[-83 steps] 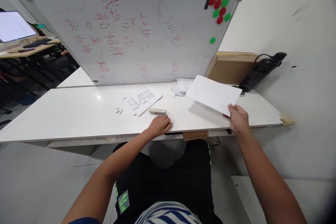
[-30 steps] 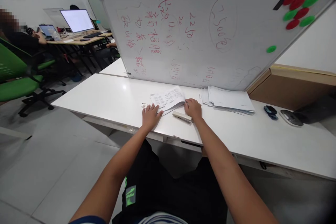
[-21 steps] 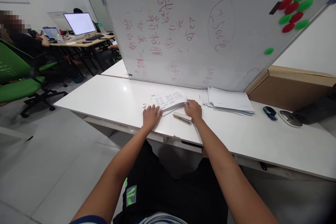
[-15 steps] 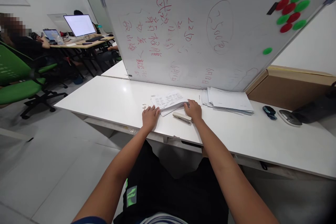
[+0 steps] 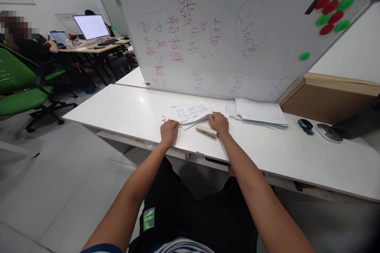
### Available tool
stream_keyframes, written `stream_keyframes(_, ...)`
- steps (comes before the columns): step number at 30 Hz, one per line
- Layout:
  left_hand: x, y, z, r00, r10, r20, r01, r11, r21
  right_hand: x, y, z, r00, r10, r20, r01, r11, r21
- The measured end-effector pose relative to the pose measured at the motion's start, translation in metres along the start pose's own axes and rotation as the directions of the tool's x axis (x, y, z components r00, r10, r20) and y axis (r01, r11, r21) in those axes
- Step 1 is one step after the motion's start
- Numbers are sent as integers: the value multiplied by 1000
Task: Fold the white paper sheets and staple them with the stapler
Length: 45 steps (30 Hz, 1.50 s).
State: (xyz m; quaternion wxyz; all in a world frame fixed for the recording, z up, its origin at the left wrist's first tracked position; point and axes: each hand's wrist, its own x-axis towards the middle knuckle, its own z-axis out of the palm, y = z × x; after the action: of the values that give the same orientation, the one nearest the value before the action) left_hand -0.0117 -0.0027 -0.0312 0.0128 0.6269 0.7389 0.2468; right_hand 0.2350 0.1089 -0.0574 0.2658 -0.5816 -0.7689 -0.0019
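Printed sheets of paper lie on the white desk, their near edge lifted between my hands. My left hand grips the sheets' near left corner. At the near right corner, my right hand pinches the paper between thumb and fingers. A pale stapler rests on the desk just in front of the sheets, its right end against my right hand. Beside the papers, left of them, is a small white curled item, too small to name.
A pile of papers lies to the right, below a leaning whiteboard. Further right are a cardboard box, a dark small object and a computer mouse. A person sits at another desk at far left.
The sheets' near edge has shifted slightly and shows more of its print. My left fingers have drawn in closer at the corner. My right hand has barely moved, and the stapler stays put.
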Motion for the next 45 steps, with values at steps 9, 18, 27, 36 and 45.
stream_keyframes(9,3,-7,3,997,-54,-48,48,992,-115,-1,-2,-4,999,-1,40,1,1000,15)
stream_keyframes(18,1,-10,1,996,-92,-1,88,960,-266,-1,-5,-8,999,34,38,-36,998,58)
stream_keyframes(27,2,-6,-3,995,-99,-12,93,960,-265,-1,1,-2,998,-36,-58,41,995,88)
stream_keyframes(36,0,-9,1,1000,-19,2,18,946,-323,2,7,9,949,-250,-189,251,968,-22)
stream_keyframes(45,-1,-13,4,995,102,9,-88,894,-440,4,5,6,894,-423,-152,399,902,-162)
